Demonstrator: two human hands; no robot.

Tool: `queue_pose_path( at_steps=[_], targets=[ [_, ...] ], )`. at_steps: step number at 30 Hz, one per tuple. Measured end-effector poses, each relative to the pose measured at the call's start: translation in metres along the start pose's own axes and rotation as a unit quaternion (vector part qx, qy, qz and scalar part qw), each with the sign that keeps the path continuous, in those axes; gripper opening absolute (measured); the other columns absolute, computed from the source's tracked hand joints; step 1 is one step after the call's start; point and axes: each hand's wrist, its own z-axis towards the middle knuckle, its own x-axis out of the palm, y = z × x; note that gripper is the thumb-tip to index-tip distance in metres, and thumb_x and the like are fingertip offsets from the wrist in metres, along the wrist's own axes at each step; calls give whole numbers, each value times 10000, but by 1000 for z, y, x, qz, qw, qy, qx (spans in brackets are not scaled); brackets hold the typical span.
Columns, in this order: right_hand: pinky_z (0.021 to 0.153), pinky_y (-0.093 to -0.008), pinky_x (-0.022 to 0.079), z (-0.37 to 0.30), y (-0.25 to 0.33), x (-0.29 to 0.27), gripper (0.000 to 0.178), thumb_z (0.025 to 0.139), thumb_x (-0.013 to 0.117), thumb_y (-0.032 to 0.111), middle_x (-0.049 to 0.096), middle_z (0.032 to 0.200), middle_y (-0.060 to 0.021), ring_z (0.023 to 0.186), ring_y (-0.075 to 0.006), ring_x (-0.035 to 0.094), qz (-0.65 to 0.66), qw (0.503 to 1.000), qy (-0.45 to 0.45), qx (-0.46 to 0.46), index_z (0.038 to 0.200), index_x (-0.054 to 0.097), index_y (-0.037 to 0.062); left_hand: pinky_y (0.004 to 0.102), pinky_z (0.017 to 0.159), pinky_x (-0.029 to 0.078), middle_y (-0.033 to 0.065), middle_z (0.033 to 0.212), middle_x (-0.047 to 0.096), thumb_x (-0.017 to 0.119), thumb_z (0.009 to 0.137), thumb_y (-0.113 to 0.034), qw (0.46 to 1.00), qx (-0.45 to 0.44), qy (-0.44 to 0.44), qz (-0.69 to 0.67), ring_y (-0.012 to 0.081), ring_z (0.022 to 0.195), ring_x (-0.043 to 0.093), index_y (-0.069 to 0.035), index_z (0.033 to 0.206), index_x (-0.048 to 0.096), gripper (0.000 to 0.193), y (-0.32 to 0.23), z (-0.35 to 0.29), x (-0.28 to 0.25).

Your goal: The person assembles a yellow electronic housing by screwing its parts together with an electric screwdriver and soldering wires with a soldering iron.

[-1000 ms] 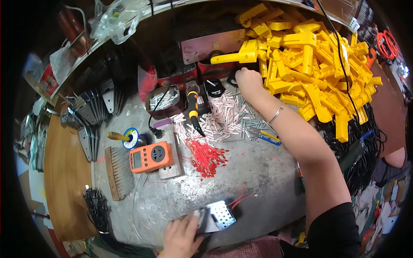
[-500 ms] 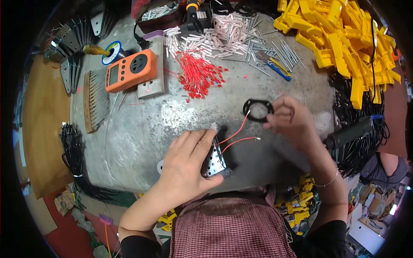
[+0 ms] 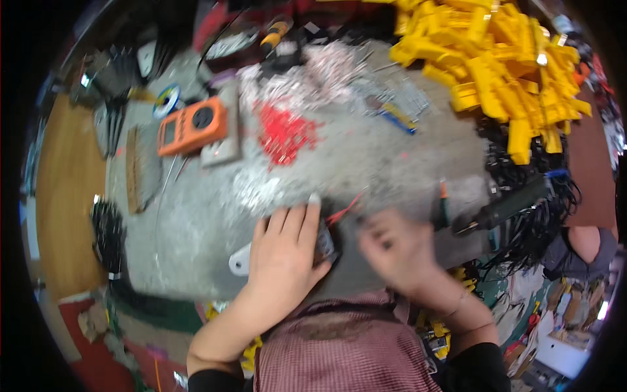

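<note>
My left hand lies over a perforated metal part, fingers on top and thumb on its near side. Most of that part is hidden beneath the palm. From under the hand, a pale plate end with a hole sticks out to the left. Red wires rise from the part's right side. Just right of them is my right hand, fingers curled and smeared by motion. Dark spots show at its fingers, but what it holds, if anything, is too blurred to make out.
An orange meter, a brush and red-tipped pieces lie farther back. Yellow plastic parts are heaped at far right. A dark powered screwdriver and an orange-tipped tool lie right of my right hand.
My right hand has moved left and nearer, toward the metal part. The black ring plate beside it before no longer shows clearly. My left hand stays on the part; the whole view has shifted slightly.
</note>
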Motion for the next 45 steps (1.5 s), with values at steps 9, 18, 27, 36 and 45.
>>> queue_pose_path(
  at_steps=[9, 18, 27, 36, 45],
  targets=[
    [656, -374, 532, 7, 8, 13, 223, 833, 581, 140, 576, 949, -142, 834, -292, 615, -79, 991, 83, -68, 1023, 571, 23, 478, 936, 356, 203, 1219, 468, 804, 496, -79, 998, 42, -15, -49, 390, 1107, 455, -6, 1268, 434, 859, -9, 2, 18],
    [648, -385, 519, 7, -6, -24, 183, 830, 589, 223, 530, 857, -104, 825, -268, 594, -128, 979, 136, -79, 764, 601, 52, 491, 893, 360, 217, 1224, 440, 817, 497, -178, 998, 44, -2, -38, 393, 1081, 452, -21, 1182, 490, 775, -4, -11, 24],
    [613, -405, 501, 29, -34, -98, 117, 791, 598, 192, 541, 769, -75, 680, -275, 601, -258, 961, 27, -101, 735, 580, 91, 489, 900, 372, 189, 1180, 511, 760, 672, -214, 995, 76, -38, -49, 372, 1010, 498, -55, 1281, 473, 691, -1, -2, 31],
    [584, -244, 492, 176, -111, -284, 462, 919, 525, 412, 637, 1010, -98, 831, -134, 615, 63, 938, -274, 205, 1133, 577, 6, 447, 865, 426, 196, 1157, 550, 754, 694, -162, 989, 103, -87, -56, 359, 977, 543, -33, 1261, 516, 629, -3, -1, 23],
    [575, -205, 461, 166, -59, -255, 369, 858, 670, 274, 601, 789, -43, 619, -101, 555, 151, 878, -455, 15, 1104, 596, 9, 445, 989, 382, 266, 1343, 409, 743, 722, -303, 967, 5, -181, -178, 411, 1202, 452, -2, 1331, 413, 755, 21, -24, -2]
  ],
)
